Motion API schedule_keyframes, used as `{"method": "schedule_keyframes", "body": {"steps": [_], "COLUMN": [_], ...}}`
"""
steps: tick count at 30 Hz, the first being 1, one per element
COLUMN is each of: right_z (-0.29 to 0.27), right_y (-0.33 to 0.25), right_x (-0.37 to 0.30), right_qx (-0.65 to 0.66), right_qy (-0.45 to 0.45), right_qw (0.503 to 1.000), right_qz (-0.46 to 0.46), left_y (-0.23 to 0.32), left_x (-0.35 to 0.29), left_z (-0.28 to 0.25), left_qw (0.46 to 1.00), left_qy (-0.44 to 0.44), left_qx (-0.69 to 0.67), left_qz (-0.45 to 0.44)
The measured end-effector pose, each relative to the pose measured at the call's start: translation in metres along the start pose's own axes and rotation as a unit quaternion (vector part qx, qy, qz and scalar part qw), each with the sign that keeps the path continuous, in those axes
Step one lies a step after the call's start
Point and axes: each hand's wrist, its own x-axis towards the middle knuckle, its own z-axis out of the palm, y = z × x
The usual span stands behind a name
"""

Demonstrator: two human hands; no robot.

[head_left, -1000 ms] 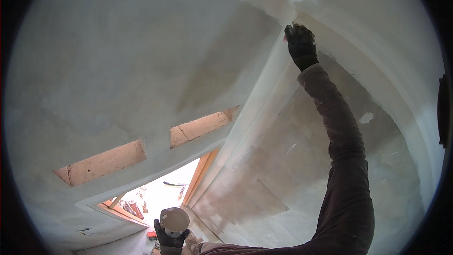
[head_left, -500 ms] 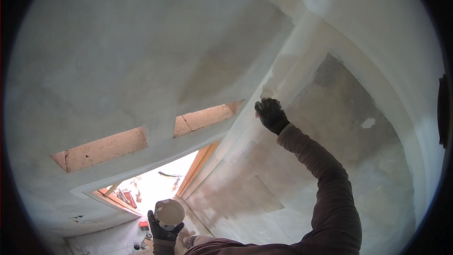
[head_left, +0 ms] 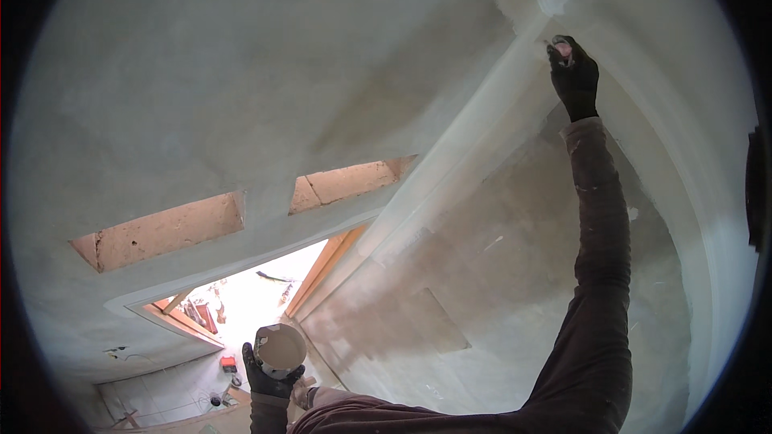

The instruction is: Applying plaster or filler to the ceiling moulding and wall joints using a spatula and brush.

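Note:
My left hand (head_left: 270, 378), in a dark glove, is closed around the lower side of a small round tub (head_left: 283, 350), which holds a smooth beige paste. Stretched high to the far right, my right hand (head_left: 574, 72), also in a dark glove, is closed at the corner where the walls meet the curved ceiling. Something pinkish shows between its fingers; its kind is too small and hidden to tell. Pale, smooth filler (head_left: 474, 133) runs down the corner joint below that hand.
Two rectangular recesses (head_left: 165, 229) open in the left wall above a bright doorway (head_left: 257, 281) with a wooden frame. On the tiled floor (head_left: 173, 406) lie a red object (head_left: 228, 364), cables and wood pieces. The right wall (head_left: 515, 249) has patchy grey-brown plaster.
My right hand has moved up along the corner toward the ceiling, its arm now straighter. The left hand and the tub stay low, shifted slightly left and up in the view.

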Motion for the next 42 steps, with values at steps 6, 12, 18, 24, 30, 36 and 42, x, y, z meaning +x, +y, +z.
{"method": "schedule_keyframes", "body": {"steps": [6, 12, 18, 24, 30, 36, 42], "right_z": [0.067, 0.120, 0.151, 0.167, 0.123, 0.042, 0.112], "right_y": [-0.043, -0.140, -0.186, -0.176, -0.046, -0.077, -0.094], "right_x": [-0.116, -0.268, -0.359, -0.366, -0.207, -0.136, -0.285], "right_qx": [-0.186, -0.003, 0.027, 0.243, 0.152, 0.023, -0.017], "right_qy": [-0.049, -0.231, -0.289, -0.215, -0.178, -0.061, -0.142], "right_qw": [0.945, 0.943, 0.922, 0.943, 0.971, 0.998, 0.953], "right_qz": [-0.264, -0.241, -0.254, -0.070, -0.057, -0.025, -0.266], "left_y": [-0.003, 0.008, 0.005, 0.005, 0.000, -0.002, -0.008], "left_x": [-0.001, -0.012, -0.032, -0.018, -0.009, 0.001, 0.000], "left_z": [0.008, 0.013, 0.025, 0.004, 0.007, 0.008, 0.021], "left_qw": [1.000, 0.998, 0.998, 0.998, 0.999, 0.998, 0.999], "left_qy": [0.009, 0.028, 0.050, 0.027, 0.037, 0.019, 0.007], "left_qx": [-0.008, -0.015, 0.030, -0.045, -0.033, -0.049, -0.033], "left_qz": [-0.024, -0.052, 0.027, -0.021, -0.015, -0.032, -0.031]}}
